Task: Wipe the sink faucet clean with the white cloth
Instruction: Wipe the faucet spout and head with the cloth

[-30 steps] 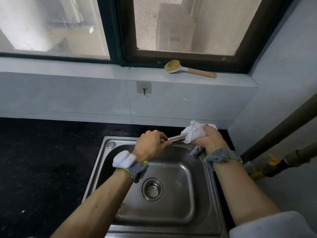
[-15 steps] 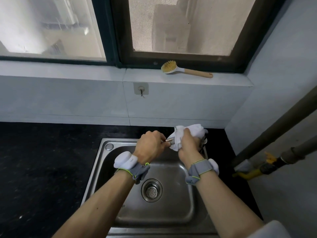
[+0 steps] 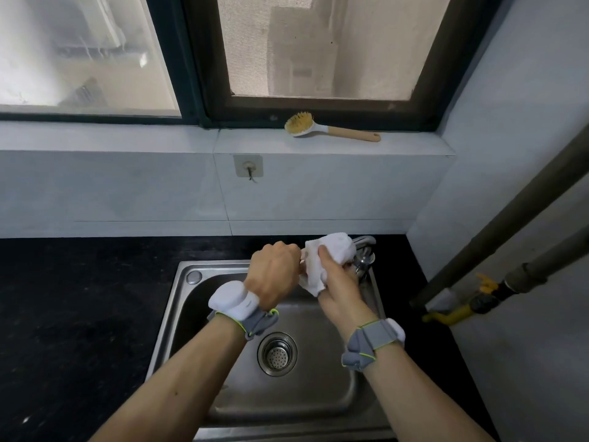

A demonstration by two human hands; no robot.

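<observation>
Over the sink's (image 3: 178,301) back edge, the faucet (image 3: 363,250) spout was gripped in the curled left hand (image 3: 274,275), seemingly to steady it, while the white cloth (image 3: 328,260) was pinched around it by the right hand (image 3: 341,291), toward the back right corner.

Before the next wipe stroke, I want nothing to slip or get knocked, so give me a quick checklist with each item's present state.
1. Right hand grips the crumpled white cloth: ok.
2. Cloth wrapped on the chrome sink faucet: ok.
3. Left hand steadies the spout, its fingers curled round it: ok, though the spout itself is mostly hidden.
4. Faucet already clean under the cloth: cannot tell.
5. Wooden-handled dish brush lies on the window ledge, clear of both arms: ok.
6. Stainless steel sink basin holds nothing loose near the round drain strainer: ok.
</observation>
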